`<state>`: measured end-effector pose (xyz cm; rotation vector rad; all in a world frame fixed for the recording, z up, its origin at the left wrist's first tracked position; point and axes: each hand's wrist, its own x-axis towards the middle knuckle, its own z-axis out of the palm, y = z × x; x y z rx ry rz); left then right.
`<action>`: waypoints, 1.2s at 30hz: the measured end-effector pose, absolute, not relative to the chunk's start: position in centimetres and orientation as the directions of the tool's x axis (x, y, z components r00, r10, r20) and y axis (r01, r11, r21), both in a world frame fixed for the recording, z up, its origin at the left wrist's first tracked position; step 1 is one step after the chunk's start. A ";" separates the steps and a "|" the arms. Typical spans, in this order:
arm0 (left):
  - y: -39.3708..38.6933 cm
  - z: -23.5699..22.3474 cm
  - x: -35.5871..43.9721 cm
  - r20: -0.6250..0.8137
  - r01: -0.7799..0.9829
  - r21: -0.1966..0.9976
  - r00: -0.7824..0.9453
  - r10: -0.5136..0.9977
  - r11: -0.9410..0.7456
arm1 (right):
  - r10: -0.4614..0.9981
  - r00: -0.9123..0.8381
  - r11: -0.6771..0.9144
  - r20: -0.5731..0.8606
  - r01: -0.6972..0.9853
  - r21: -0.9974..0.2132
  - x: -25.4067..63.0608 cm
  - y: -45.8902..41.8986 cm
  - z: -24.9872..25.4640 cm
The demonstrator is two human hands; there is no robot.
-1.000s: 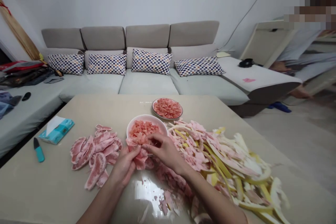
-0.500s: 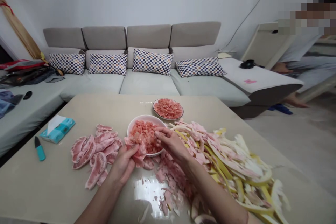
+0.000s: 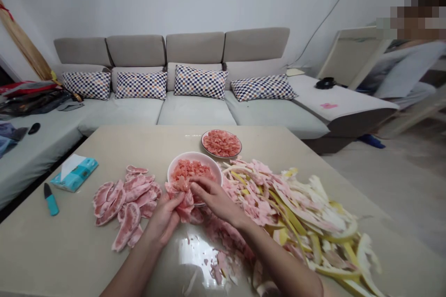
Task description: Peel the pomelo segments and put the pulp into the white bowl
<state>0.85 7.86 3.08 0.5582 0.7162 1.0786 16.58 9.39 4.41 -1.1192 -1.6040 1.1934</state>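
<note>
My left hand (image 3: 167, 213) grips a partly peeled pink pomelo segment (image 3: 184, 204), its thin skin folded back, at the near rim of a white bowl (image 3: 218, 171). The fingers of my right hand (image 3: 214, 197) are pinched against the top of that same segment. Loose pomelo flesh (image 3: 190, 168) fills much of the bowl beneath. Left of my left hand lies a pile of unpeeled pomelo segments (image 3: 130, 225). Behind the bowl is a dark-rimmed plate (image 3: 240, 148) heaped with more flesh.
Yellow and white pomelo rind (image 3: 306, 222) is heaped at the right, with pink membrane scraps (image 3: 223, 264) nearer me. A teal-handled knife (image 3: 52, 204) and a tissue pack (image 3: 75, 174) lie at the left. Beyond the table stands a sofa (image 3: 195, 106); a person (image 3: 404, 74) sits far right.
My right hand has moved left from above the bowl to the segment in my left hand. The left hand stays in nearly the same place. The person at the right has shifted.
</note>
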 end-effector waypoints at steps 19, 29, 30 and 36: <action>7.8 2.7 0.9 -0.242 -0.539 0.774 0.235 0.941 0.333 | 0.987 -0.159 0.021 0.017 0.026 -0.999 16.6 9.4 4.7; 8.0 2.9 0.5 -0.238 -0.492 0.822 0.160 0.958 0.286 | 0.968 -0.089 0.252 0.237 0.400 -0.881 19.6 10.8 3.9; 7.9 2.8 0.6 -0.243 -0.466 0.834 0.172 0.955 0.297 | 0.958 -0.100 0.285 0.270 0.451 -0.846 19.4 10.7 4.0; 7.7 2.4 0.9 -0.242 -0.343 0.895 0.160 0.957 0.284 | 0.951 -0.141 0.310 0.276 0.420 -0.853 17.4 9.2 5.0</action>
